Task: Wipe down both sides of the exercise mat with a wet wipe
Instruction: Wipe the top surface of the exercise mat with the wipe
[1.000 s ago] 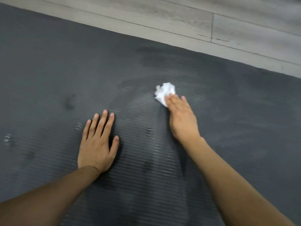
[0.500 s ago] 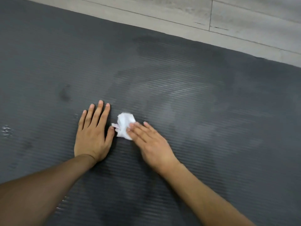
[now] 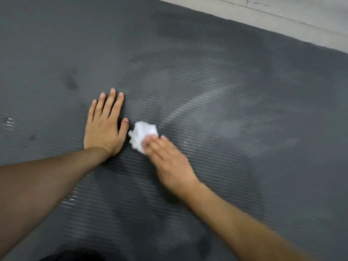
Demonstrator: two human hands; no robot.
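A dark grey ribbed exercise mat [image 3: 235, 147] fills nearly the whole view, with damp streaks across its middle. My left hand [image 3: 105, 127] lies flat on it, palm down, fingers straight and together. Just right of its thumb sits a crumpled white wet wipe [image 3: 143, 133]. My right hand [image 3: 169, 162] presses straight fingers onto the near edge of the wipe and is blurred by motion. Part of the wipe is hidden under those fingertips.
Light grey plank floor [image 3: 301, 14] shows beyond the mat's far edge at the top right. Water droplets [image 3: 8, 122] glisten on the mat at the far left and more droplets [image 3: 70, 198] lie beside my left forearm.
My right hand swept the wipe from the mat's middle toward my left hand, then drew it slightly nearer to me. My left hand stayed flat in place.
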